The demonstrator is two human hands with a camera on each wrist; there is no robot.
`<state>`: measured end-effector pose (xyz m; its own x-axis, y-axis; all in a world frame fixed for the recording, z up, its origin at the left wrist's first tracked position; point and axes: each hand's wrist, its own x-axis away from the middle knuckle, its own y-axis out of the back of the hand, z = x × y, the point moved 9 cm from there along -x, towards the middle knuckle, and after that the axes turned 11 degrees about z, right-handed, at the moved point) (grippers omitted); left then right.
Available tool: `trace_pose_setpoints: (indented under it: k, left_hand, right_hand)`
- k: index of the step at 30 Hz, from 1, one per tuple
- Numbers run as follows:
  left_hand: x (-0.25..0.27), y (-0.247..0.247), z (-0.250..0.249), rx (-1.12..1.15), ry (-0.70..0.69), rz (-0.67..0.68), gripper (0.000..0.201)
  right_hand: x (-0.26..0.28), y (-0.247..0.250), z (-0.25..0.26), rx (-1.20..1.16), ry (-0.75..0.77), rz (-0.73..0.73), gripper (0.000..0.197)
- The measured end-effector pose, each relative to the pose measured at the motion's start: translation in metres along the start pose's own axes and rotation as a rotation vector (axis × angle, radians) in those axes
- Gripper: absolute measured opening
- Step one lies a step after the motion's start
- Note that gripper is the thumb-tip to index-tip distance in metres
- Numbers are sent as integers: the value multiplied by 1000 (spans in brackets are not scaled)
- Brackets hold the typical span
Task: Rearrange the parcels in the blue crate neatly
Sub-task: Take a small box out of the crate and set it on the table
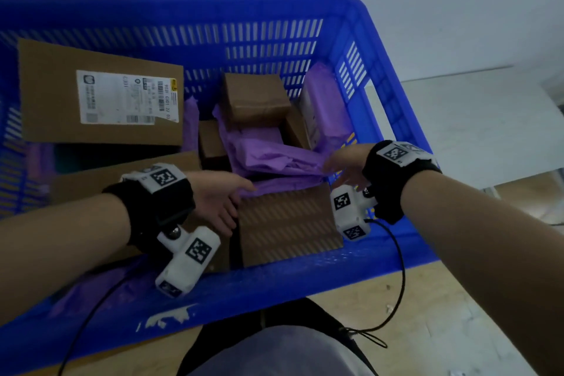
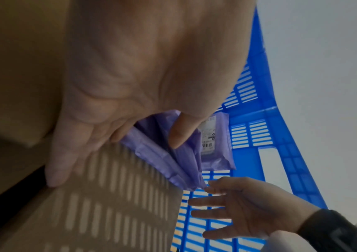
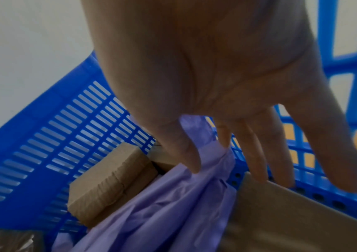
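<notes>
The blue crate (image 1: 274,6) holds cardboard boxes and purple mailer bags. A flat brown box (image 1: 290,223) (image 2: 108,204) (image 3: 292,213), striped by light through the crate's slats, leans against the near wall. My left hand (image 1: 222,201) (image 2: 130,85) lies with straight fingers along the box's left edge, thumb on a crumpled purple bag (image 1: 268,156) (image 2: 173,162) (image 3: 162,213). My right hand (image 1: 345,165) (image 2: 237,208) (image 3: 216,85) hovers at the box's far right corner, fingers spread. Its index fingertip touches the bag's corner.
A large labelled box (image 1: 100,94) leans at the back left. Against the far wall sits a small taped box (image 1: 256,98). A labelled purple mailer (image 1: 323,107) stands by the right wall. Another box (image 1: 106,174) lies under my left wrist. A white surface (image 1: 473,119) lies outside, right.
</notes>
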<state>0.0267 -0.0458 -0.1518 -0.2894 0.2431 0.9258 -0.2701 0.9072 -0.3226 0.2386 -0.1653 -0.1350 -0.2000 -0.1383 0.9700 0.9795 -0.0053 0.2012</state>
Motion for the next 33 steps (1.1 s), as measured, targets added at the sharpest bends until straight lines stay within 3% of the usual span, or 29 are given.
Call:
trace_pose_setpoints:
  k: [2, 5, 9, 14, 20, 27, 31, 33]
  left_hand:
    - [-5, -3, 5, 22, 14, 4, 73]
    - [-11, -5, 8, 13, 30, 2, 71]
    - [-15, -14, 12, -43, 119, 54, 44]
    - [-28, -13, 13, -24, 118, 33, 68]
    - [-39, -15, 9, 6, 102, 24, 54]
    - [-20, -6, -1, 3, 99, -29, 32]
    - [-6, -1, -11, -12, 14, -92, 73]
    - [3, 1, -14, 21, -30, -109, 79]
  right_hand:
    - [-4, -3, -7, -41, -29, 2, 32]
    - [-5, -13, -12, -46, -48, 47, 34]
    - [-1, -22, -9, -24, -13, 60, 32]
    - [-16, -29, -11, -53, -33, 70, 57]
    - [-23, -36, -15, -127, -59, 94, 70]
    - [-10, -35, -11, -217, 1, 133, 50]
    - [9, -19, -4, -103, 19, 48, 62]
    - [19, -10, 1, -43, 30, 20, 68]
